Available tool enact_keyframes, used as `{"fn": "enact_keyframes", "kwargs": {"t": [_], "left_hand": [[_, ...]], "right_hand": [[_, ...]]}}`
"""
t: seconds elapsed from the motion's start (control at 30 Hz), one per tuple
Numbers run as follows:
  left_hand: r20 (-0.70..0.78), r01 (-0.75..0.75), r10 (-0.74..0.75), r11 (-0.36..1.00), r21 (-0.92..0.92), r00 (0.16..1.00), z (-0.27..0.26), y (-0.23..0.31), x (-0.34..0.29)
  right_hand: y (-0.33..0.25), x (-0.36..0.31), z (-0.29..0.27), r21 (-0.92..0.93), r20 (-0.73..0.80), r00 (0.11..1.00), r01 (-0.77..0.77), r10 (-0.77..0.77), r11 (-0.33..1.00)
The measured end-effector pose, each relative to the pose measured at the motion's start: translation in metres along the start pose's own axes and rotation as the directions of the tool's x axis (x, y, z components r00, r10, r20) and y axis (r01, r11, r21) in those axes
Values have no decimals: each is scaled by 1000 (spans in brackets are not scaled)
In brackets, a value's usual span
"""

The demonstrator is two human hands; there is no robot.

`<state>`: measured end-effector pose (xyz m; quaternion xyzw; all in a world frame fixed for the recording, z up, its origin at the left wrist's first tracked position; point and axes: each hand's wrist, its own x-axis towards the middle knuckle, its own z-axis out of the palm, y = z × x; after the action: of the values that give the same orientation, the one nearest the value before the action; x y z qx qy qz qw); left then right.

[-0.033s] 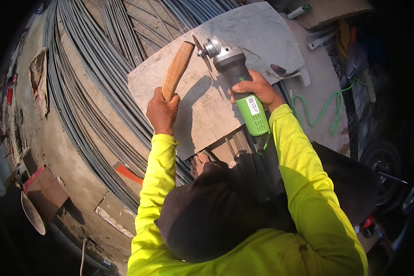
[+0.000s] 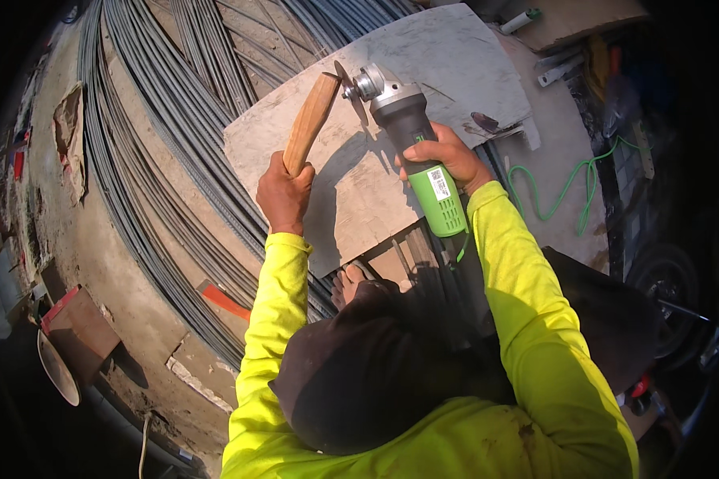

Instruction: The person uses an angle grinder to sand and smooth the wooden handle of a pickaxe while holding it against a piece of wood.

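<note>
My left hand (image 2: 284, 194) is closed round the lower end of a smooth, slightly curved wooden handle (image 2: 311, 120), which tilts up and to the right. In my right hand (image 2: 447, 160) is a green and black angle grinder (image 2: 439, 195), gripped round its body with the head pointing away from me. Its thin disc (image 2: 347, 84) stands edge-on beside the upper end of the wood; the two meet or nearly meet there. Whether the disc spins cannot be told. Beneath both hands lies a pale worn board (image 2: 463, 64), with their shadows on it.
Long bundles of steel rebar (image 2: 160, 104) run along the left and under the board. A green cord (image 2: 547, 214) curls on the right. An orange-red strip (image 2: 225, 300) lies by the rebar; a wheel (image 2: 663, 279) stands at the right. My bare foot (image 2: 347, 283) is below the board.
</note>
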<state>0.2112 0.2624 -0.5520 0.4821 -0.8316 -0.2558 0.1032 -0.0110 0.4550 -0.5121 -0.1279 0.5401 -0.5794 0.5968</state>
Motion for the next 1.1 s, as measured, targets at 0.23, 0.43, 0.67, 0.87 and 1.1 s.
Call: {"fn": "enact_keyframes", "kwargs": {"t": [0.23, 0.43, 0.67, 0.87, 1.1], "left_hand": [[-11, -21, 21, 1000, 10, 1000, 6, -1, 0], [-28, -33, 34, 999, 32, 999, 9, -5, 0], [-27, -29, 30, 999, 34, 999, 8, -2, 0], [-30, -38, 39, 998, 39, 999, 7, 2, -1], [-43, -38, 39, 999, 35, 998, 5, 1, -2]], "right_hand": [[-12, -10, -4, 21, 43, 999, -19, 18, 1000], [-16, -16, 4, 61, 13, 999, -39, 39, 997], [-30, -16, 6, -62, -5, 998, -56, 56, 997], [-56, -19, 12, -279, -48, 999, -21, 8, 960], [-87, -5, -13, -458, 16, 993, -101, 121, 883]]}}
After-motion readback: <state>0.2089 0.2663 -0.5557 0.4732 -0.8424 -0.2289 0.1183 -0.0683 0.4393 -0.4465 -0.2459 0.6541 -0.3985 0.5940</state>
